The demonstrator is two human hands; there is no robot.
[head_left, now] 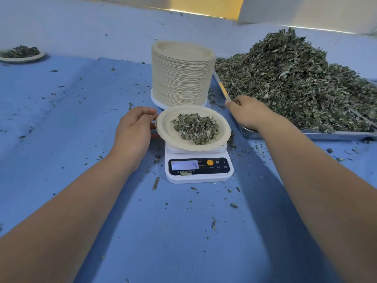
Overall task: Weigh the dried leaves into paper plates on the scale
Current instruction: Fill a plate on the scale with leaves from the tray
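A white digital scale [199,170] stands mid-table, its display reading 4. On its platform sits a paper plate [169,131] tilted toward me, with a small heap of dried leaves [194,127] in it. My left hand [133,130] grips the plate's left rim with curled fingers. My right hand [247,113] lies over the near left corner of the metal tray [326,135], fingers curled at the edge of the big pile of dried leaves [295,78]; what it holds is hidden.
A tall stack of paper plates [182,74] stands just behind the scale. A filled plate [21,55] sits at the far left. Leaf crumbs are scattered over the blue cloth [183,231]. A pale wall runs along the back.
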